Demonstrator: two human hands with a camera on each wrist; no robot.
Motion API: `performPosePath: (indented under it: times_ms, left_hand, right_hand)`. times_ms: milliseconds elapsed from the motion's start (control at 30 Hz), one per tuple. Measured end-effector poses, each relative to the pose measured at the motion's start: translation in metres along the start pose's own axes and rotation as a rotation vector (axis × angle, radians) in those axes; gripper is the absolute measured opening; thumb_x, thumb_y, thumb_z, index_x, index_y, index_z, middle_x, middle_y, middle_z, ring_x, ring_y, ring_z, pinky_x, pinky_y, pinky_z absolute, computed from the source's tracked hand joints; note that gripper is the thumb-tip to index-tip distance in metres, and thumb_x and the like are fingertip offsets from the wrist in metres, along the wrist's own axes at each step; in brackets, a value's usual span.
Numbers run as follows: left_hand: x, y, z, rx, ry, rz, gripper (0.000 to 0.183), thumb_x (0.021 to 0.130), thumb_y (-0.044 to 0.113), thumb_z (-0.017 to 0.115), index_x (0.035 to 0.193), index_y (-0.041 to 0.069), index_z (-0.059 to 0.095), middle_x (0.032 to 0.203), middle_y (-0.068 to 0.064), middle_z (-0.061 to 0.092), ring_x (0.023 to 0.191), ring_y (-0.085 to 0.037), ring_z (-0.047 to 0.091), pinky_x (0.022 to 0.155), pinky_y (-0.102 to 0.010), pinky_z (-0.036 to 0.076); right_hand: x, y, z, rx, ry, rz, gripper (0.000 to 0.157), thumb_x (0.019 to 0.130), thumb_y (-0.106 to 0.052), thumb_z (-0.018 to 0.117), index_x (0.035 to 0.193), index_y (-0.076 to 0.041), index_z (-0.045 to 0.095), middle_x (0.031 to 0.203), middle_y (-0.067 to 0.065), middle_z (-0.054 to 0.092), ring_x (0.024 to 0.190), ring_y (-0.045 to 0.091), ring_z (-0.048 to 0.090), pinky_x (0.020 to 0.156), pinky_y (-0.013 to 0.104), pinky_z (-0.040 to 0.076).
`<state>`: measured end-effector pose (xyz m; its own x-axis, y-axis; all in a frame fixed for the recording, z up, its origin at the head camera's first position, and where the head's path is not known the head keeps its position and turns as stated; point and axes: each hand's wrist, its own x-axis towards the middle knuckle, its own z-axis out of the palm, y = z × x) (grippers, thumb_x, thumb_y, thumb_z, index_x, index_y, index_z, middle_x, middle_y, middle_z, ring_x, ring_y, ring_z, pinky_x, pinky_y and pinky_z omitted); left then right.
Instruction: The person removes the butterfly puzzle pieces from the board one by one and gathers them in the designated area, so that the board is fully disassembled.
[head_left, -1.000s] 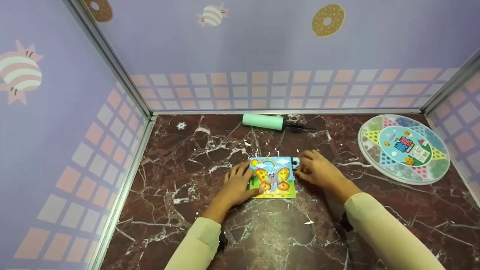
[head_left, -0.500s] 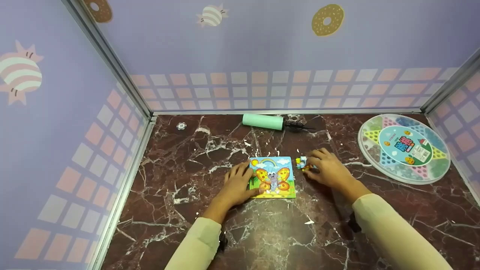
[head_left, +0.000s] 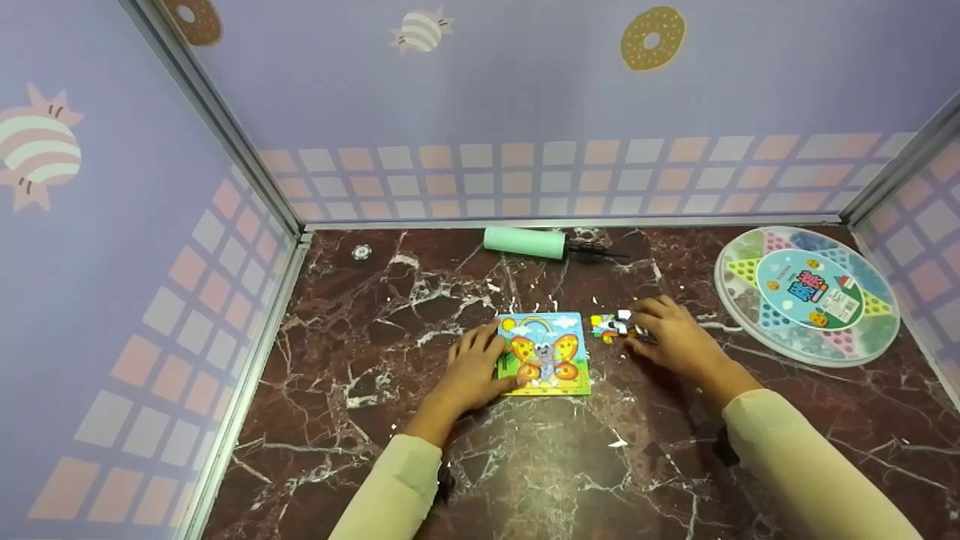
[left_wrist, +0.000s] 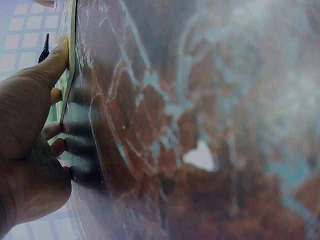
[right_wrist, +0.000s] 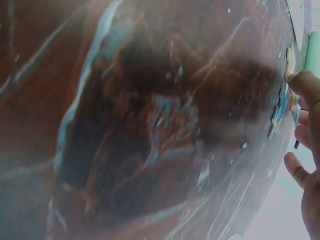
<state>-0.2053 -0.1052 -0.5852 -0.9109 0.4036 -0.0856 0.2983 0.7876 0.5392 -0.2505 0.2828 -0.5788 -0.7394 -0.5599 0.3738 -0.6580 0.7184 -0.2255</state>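
Note:
A square puzzle board with a butterfly picture lies flat on the table. My left hand rests on its left side, fingers along the left edge and thumb on the near part; the left wrist view shows the thumb over the board's edge. Right of the board is a small spread of jigsaw pieces, yellow, blue and white. My right hand pinches pieces at the right end of that spread, where one white corner sticks out. Thumb and fingers meet around the pieces in the right wrist view.
A mint-green hand pump with a black nozzle lies near the back wall. A round Chinese checkers set sits at the right. A small chip-like disc lies at the back left of the marbled table.
My right hand has moved right, away from the board, and the jigsaw pieces that it partly covered now show, spread out beside its fingertips. My left hand stays in place on the board.

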Motion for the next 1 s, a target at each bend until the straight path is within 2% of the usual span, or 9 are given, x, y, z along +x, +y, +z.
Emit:
performPosePath:
  times_ms: [200,600,1000]
  left_hand:
    - [-0.001,0.001,-0.001,-0.005,0.002,0.008,0.054,0.099,0.057,0.076,0.13,0.015,0.062,0.182,-0.017,0.028,0.164,-0.047,0.029,0.13,-0.077,0.024]
    - [0.001,-0.001,0.001,0.021,-0.001,0.012,0.057,0.1,0.056,0.076,0.135,0.014,0.062,0.181,-0.017,0.029,0.163,-0.046,0.03,0.13,-0.075,0.025]
    - [0.001,-0.001,-0.001,-0.003,-0.01,0.002,0.057,0.1,0.06,0.074,0.133,0.015,0.062,0.183,-0.016,0.026,0.165,-0.047,0.028,0.13,-0.077,0.023]
  right_hand:
    - [-0.009,0.009,-0.005,-0.011,0.014,0.005,0.029,0.086,-0.01,0.093,0.11,0.002,0.079,0.121,0.021,0.074,0.105,0.04,0.065,0.085,0.062,0.059]
    - [-0.026,0.022,-0.013,-0.015,0.008,0.069,0.03,0.084,-0.007,0.093,0.109,0.002,0.079,0.121,0.024,0.073,0.107,0.043,0.064,0.088,0.063,0.058]
    - [-0.035,0.027,-0.02,-0.031,-0.073,0.155,0.028,0.09,-0.01,0.087,0.113,0.004,0.08,0.128,0.029,0.071,0.118,0.052,0.063,0.099,0.072,0.053]
